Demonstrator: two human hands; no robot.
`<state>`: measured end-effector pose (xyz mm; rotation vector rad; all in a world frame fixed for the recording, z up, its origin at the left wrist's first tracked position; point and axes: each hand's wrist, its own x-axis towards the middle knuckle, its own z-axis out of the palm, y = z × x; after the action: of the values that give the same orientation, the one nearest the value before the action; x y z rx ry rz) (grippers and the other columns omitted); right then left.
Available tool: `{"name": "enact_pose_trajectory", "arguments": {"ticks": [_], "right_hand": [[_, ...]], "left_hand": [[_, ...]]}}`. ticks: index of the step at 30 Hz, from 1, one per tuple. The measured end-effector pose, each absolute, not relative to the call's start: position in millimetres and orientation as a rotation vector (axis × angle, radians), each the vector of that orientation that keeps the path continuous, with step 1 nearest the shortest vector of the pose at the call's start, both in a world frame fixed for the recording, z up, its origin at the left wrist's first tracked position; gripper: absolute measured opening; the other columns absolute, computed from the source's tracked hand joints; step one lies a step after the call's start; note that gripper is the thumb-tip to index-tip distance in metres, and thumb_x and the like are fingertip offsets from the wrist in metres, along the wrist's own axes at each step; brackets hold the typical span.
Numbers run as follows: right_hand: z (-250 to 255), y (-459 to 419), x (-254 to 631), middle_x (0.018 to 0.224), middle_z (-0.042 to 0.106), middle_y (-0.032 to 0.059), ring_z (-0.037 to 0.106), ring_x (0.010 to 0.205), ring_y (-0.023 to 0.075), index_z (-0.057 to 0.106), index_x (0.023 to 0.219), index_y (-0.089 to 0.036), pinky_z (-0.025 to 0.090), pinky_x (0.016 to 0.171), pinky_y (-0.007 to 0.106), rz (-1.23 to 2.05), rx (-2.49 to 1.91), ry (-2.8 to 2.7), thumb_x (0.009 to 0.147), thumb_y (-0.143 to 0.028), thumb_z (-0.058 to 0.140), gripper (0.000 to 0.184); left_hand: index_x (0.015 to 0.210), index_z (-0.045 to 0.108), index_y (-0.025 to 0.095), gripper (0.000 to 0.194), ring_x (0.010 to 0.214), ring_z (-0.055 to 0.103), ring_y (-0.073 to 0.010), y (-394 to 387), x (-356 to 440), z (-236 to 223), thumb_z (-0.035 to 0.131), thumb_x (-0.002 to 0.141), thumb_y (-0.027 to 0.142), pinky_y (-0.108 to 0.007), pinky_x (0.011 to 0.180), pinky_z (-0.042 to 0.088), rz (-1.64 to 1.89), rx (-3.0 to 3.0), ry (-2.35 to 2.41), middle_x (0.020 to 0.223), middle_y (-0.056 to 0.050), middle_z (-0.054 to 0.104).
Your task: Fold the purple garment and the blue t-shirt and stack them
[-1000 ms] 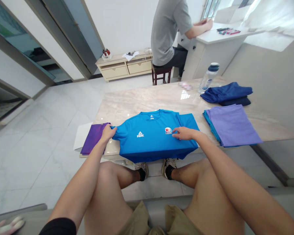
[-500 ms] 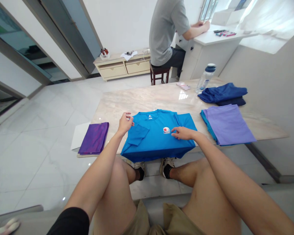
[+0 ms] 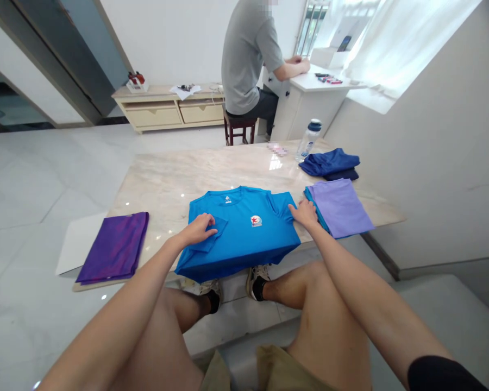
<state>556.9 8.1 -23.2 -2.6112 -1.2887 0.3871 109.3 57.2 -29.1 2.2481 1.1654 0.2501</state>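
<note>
A bright blue T-shirt (image 3: 244, 231) lies flat on the marble table (image 3: 179, 174), a little below the middle of the frame, its front face up with a small red and white badge on the chest. The collar points toward the top of the frame, away from the seated person, and the hem hangs over the near table edge above their knees; so the shirt's long axis runs from the bottom of the frame toward the top. Its left side is already folded in over the front, the sleeve lying on the chest.

The left hand (image 3: 199, 229) rests palm down on that folded-in sleeve, fingers loosely curled and pressing the cloth, gripping nothing I can make out. The right hand (image 3: 305, 213) sits at the shirt's right sleeve edge, fingers spread and laid flat on the fabric; whether it pinches the cloth I cannot tell.

Just right of that hand is a folded lilac shirt (image 3: 340, 206) on a stack. A dark blue garment (image 3: 330, 163) and a water bottle (image 3: 309, 140) lie beyond it. At lower left a folded purple shirt (image 3: 114, 247) rests on the table corner. At the top centre another person (image 3: 248, 54) in a grey top sits at a white desk.
</note>
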Motion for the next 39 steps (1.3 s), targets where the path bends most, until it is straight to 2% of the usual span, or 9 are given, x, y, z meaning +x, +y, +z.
{"name": "enact_pose_trajectory", "arguments": {"ticks": [4, 7, 10, 13, 15, 21, 27, 32, 39], "right_hand": [[-32.0, 13.2, 554.1, 0.159, 0.050, 0.0293, 0.048, 0.149, 0.0481, 0.064, 0.145, -0.011, 0.040, 0.122, 0.061, 0.349, -2.681, -1.157, 0.100, -0.072, 0.061, 0.076], [-35.0, 21.1, 549.1, 0.155, 0.055, 0.0272, 0.050, 0.146, 0.0497, 0.073, 0.131, -0.014, 0.040, 0.121, 0.062, 0.337, -2.643, -1.237, 0.094, -0.070, 0.072, 0.068], [-34.1, 28.6, 548.4, 0.122, 0.075, 0.0207, 0.065, 0.130, 0.0437, 0.079, 0.105, -0.016, 0.050, 0.111, 0.052, 0.415, -2.573, -1.329, 0.094, -0.051, 0.076, 0.037], [-29.0, 32.2, 552.2, 0.088, 0.078, 0.0118, 0.076, 0.100, 0.0316, 0.078, 0.090, -0.016, 0.056, 0.090, 0.034, 0.440, -2.504, -1.400, 0.094, -0.033, 0.068, 0.020], [-23.9, 32.4, 555.5, 0.089, 0.080, 0.0120, 0.077, 0.095, 0.0293, 0.079, 0.096, -0.014, 0.056, 0.084, 0.031, 0.405, -2.477, -1.415, 0.094, -0.028, 0.065, 0.020], [-8.7, 28.4, 558.0, 0.118, 0.083, 0.0189, 0.076, 0.118, 0.0353, 0.082, 0.115, -0.013, 0.058, 0.099, 0.037, 0.349, -2.419, -1.477, 0.097, -0.036, 0.066, 0.033], [9.8, 26.0, 534.4, 0.124, 0.080, 0.0223, 0.075, 0.120, 0.0363, 0.079, 0.114, -0.016, 0.056, 0.098, 0.037, 0.234, -2.393, -1.510, 0.109, -0.050, 0.054, 0.043], [22.0, 22.0, 509.7, 0.120, 0.081, 0.0187, 0.076, 0.115, 0.0337, 0.065, 0.138, -0.016, 0.054, 0.095, 0.036, 0.239, -2.336, -1.576, 0.109, -0.043, 0.055, 0.041], [34.7, 5.9, 470.9, 0.120, 0.081, 0.0174, 0.076, 0.111, 0.0327, 0.062, 0.139, -0.017, 0.052, 0.086, 0.033, 0.291, -2.163, -1.873, 0.112, -0.042, 0.055, 0.037]], "left_hand": [[0.102, 0.064, 0.024, 0.029, 0.104, 0.071, -0.0355, 54.8, 113.4, -28.3, 0.069, 0.086, 0.049, -0.046, 0.091, 0.056, 0.172, 2.262, 1.187, 0.109, -0.015, 0.075], [0.106, 0.063, 0.024, 0.031, 0.097, 0.073, -0.0341, 54.6, 111.0, -25.2, 0.067, 0.087, 0.048, -0.042, 0.083, 0.054, 0.157, 2.197, 1.222, 0.107, -0.013, 0.076], [0.111, 0.063, 0.023, 0.038, 0.090, 0.074, -0.0316, 54.7, 107.7, -22.0, 0.068, 0.086, 0.051, -0.039, 0.078, 0.054, 0.147, 2.105, 1.231, 0.101, -0.010, 0.077], [0.118, 0.063, 0.022, 0.037, 0.090, 0.074, -0.0301, 54.0, 105.9, -19.5, 0.064, 0.090, 0.047, -0.037, 0.079, 0.054, 0.115, 2.063, 1.249, 0.099, -0.009, 0.077], [0.120, 0.063, 0.021, 0.034, 0.092, 0.074, -0.0301, 53.0, 105.4, -18.7, 0.060, 0.093, 0.040, -0.037, 0.082, 0.055, 0.110, 2.056, 1.270, 0.100, -0.010, 0.077], [0.117, 0.066, 0.022, 0.030, 0.089, 0.075, -0.0310, 50.7, 104.3, -20.7, 0.061, 0.091, 0.034, -0.038, 0.083, 0.055, 0.169, 2.022, 1.292, 0.096, -0.009, 0.078], [0.115, 0.066, 0.023, 0.031, 0.090, 0.075, -0.0328, 52.8, 103.1, -25.4, 0.067, 0.088, 0.039, -0.039, 0.080, 0.054, 0.202, 2.009, 1.288, 0.095, -0.009, 0.079], [0.113, 0.065, 0.024, 0.031, 0.087, 0.074, -0.0324, 54.1, 103.2, -26.8, 0.065, 0.089, 0.043, -0.039, 0.077, 0.053, 0.196, 2.015, 1.267, 0.092, -0.008, 0.077], [0.092, 0.057, 0.027, 0.021, 0.087, 0.070, -0.0305, 52.5, 103.0, -28.2, 0.067, 0.087, 0.045, -0.039, 0.078, 0.053, 0.237, 2.036, 1.292, 0.094, -0.008, 0.075]]}}
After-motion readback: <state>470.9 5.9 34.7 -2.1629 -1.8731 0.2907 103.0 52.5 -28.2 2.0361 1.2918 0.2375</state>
